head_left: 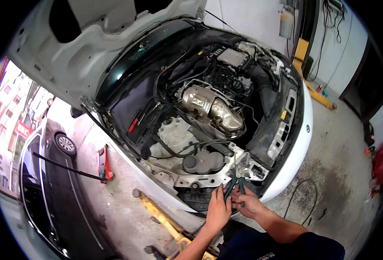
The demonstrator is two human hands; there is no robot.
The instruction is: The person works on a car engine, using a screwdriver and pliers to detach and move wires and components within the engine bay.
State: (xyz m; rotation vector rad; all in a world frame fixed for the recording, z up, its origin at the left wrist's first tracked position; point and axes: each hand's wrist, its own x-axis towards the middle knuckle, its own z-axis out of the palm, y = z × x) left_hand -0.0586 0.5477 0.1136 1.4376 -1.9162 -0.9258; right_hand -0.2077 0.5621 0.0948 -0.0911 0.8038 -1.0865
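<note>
Stained grey floor (330, 145), pale walls (352, 56), bright opening (16, 91) at left

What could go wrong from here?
The green-handled pliers could slip, knocking the left hand or right hand against the nearby pale front panel. The red-handled tool seems to lie loose in the engine bay, so it might slide deeper if bumped.

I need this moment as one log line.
Left hand: on green-handled pliers | right hand: on same pliers | place: engine bay, white car | pale hood: raised
</note>
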